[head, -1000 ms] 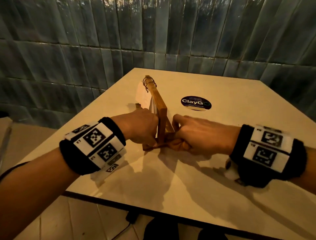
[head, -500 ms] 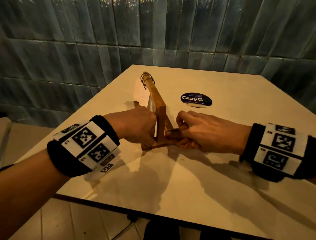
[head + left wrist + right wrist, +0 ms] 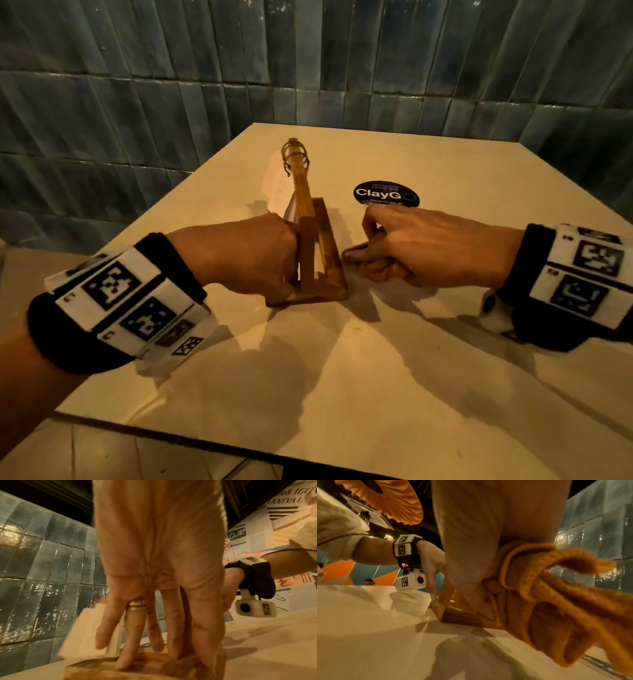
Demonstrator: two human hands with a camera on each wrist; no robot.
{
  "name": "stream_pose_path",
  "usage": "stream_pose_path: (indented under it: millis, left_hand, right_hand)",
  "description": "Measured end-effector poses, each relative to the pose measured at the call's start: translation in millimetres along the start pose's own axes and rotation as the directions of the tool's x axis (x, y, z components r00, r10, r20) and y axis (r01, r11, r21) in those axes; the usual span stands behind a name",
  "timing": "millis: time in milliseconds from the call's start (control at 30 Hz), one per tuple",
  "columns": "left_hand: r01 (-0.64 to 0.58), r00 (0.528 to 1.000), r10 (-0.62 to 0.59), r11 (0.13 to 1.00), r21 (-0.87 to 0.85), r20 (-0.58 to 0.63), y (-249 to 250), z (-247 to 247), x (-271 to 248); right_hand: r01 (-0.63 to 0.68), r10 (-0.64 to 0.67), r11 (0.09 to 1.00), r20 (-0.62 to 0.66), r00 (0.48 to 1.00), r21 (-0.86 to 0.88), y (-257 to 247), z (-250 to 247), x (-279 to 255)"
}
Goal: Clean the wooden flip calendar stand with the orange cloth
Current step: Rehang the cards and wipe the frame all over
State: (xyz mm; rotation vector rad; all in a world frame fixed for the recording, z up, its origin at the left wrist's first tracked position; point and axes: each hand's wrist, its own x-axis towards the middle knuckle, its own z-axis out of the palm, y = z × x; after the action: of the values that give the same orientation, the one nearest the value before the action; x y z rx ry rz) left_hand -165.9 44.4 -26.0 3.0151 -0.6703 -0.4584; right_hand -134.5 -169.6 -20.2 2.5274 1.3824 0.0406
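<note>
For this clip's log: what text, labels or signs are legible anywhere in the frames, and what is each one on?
"ClayG", then a partly hidden last letter: round dark sticker on the table. Smaller lines on the sticker are too small to read.
"ANIVAL", cut off on its left: wall mural, left wrist view. The line above it is partly cut off and unclear.
".DEP", cut off: dark strip on that mural.
Square coded markers, no words: wristbands.
Calendar pages: nothing readable.

The calendar stand (image 3: pixel 310 260) is set on the table (image 3: pixel 376 377), between the left hand (image 3: pixel 253 253) and the right hand (image 3: pixel 421 246), with a sticker (image 3: pixel 386 194) behind.
</note>
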Motion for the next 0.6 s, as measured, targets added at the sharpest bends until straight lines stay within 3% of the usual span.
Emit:
stream_pose_path:
  millis: [200, 400, 600]
  left_hand:
    - [-0.038, 0.999, 0.038, 0.999, 0.024, -0.013, -7.5, -4.9, 10.7]
    - [-0.032, 0.999, 0.033, 0.999, -0.021, 0.023, -9.1, -8.2, 14.2]
    - [-0.025, 0.996, 0.021, 0.999, 0.033, 0.091, -10.9, -17.3, 24.3]
  right_hand:
    - [0.069, -0.071, 0.973, 0.001, 0.997, 0.219, -20.1, 10.9, 0.8]
    - [-0.034, 0.034, 0.998, 0.01, 0.999, 0.053, 9.3, 11.2, -1.4]
    - [0.076, -0.087, 0.971, 0.038, 0.995, 0.228, -8.5, 12.7, -3.3]
